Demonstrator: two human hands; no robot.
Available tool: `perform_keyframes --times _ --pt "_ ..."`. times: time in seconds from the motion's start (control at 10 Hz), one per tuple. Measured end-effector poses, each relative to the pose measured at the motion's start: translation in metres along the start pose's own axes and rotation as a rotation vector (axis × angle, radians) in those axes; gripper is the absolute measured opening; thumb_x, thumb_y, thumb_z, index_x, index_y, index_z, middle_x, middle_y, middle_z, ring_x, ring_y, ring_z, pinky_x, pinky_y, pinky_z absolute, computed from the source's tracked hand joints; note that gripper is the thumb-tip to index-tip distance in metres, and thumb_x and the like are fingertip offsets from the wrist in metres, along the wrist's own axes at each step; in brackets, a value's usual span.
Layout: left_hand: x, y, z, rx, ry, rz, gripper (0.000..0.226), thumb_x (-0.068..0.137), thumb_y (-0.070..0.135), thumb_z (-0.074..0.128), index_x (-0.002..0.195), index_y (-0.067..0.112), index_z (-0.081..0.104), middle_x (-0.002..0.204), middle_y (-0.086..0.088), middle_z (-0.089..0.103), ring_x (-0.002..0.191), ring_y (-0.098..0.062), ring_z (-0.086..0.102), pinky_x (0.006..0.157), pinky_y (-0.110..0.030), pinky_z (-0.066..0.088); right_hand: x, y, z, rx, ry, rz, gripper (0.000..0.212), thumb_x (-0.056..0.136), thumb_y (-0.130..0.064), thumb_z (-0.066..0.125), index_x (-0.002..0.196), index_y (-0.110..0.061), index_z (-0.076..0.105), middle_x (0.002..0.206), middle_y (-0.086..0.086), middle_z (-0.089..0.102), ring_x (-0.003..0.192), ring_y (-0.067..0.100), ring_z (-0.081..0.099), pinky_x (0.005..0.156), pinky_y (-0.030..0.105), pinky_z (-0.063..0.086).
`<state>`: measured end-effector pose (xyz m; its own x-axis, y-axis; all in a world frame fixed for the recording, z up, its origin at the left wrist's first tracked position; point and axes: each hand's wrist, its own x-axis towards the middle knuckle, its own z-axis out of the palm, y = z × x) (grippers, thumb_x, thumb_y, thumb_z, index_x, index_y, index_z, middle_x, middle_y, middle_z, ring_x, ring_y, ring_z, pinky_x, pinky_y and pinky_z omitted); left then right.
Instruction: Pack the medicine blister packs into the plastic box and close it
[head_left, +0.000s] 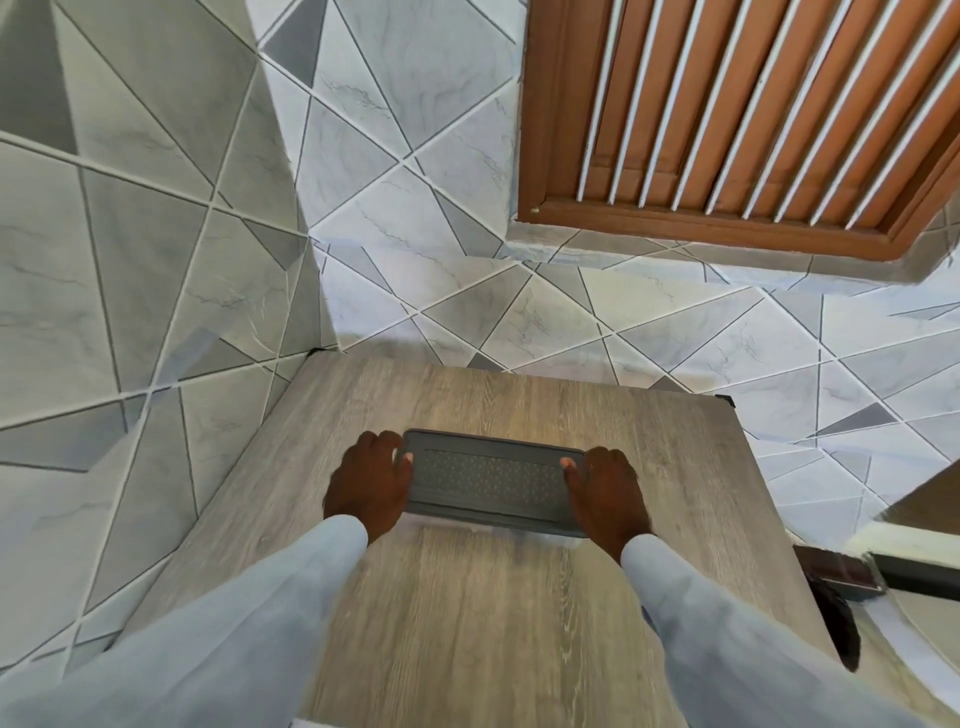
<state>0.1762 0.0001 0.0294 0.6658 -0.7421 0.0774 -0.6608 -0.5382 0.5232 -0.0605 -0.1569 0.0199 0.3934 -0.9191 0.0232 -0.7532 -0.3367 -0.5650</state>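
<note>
left hand (368, 480): you've got it clamped on the left end of the plastic box (493, 480), thumb up on the lid, fingers curled round the far edge
right hand (607, 491): same deal on the box's right end
plastic box: mid table (467, 613), between your hands, lid looks down
handling: probably light, stiff, a bit slick, so keep to the short ends and press the corners
blister packs: can't see any outside the box
</note>
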Motion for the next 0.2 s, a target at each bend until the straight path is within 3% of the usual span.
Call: perform_keyframes --times 0.2 --pt "-0.030 0.036 -0.051 -0.025 0.197 0.227 0.028 0.093 0.035 0.048 0.117 0.022 0.055 0.117 -0.004 0.057 0.108 -0.025 0.054 0.089 -0.043 0.047 -0.023 -0.059 -0.038 0.080 0.182 -0.241 0.044 0.092 -0.050 0.047 0.120 -0.016 0.051 0.122 0.009 0.054 0.113 0.028 0.051 0.093 0.045 0.047"
